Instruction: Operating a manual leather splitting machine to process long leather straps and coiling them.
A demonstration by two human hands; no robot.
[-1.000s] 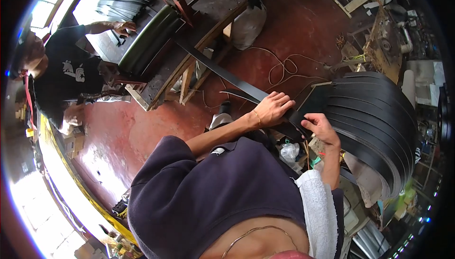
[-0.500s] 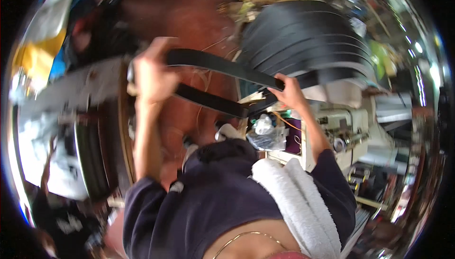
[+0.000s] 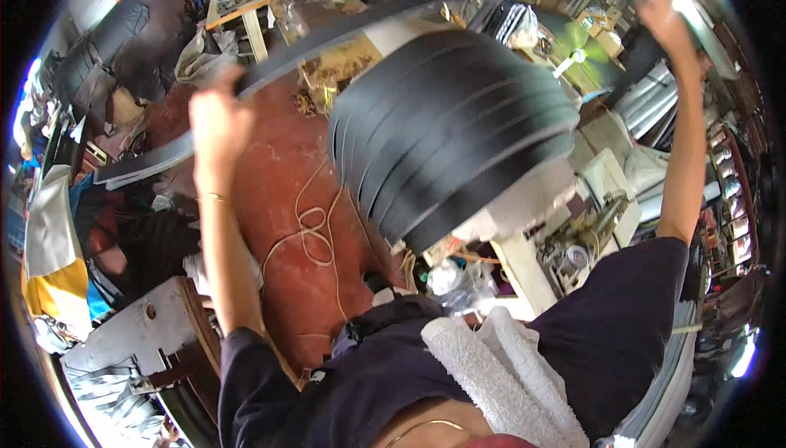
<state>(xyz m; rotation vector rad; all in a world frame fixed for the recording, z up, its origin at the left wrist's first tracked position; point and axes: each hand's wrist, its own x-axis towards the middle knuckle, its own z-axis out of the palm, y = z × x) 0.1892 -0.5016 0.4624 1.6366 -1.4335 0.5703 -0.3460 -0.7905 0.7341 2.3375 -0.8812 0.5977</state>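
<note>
Since the earlier frame, the black strip point(image 3: 409, 7) has swung into a long arc beyond the draped strip stack point(image 3: 450, 120), your left hand point(image 3: 221, 124) clasping it partway, your right point(image 3: 657, 10) gripping one end, apparently to keep it spread.

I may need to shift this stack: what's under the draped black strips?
A pale layer shows along the lower right edge of the draped black strips; whatever supports their middle is covered.

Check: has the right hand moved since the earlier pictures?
Yes: from the lower-left edge of the draped black strips, the right hand has moved beyond their upper right in this view.
</note>
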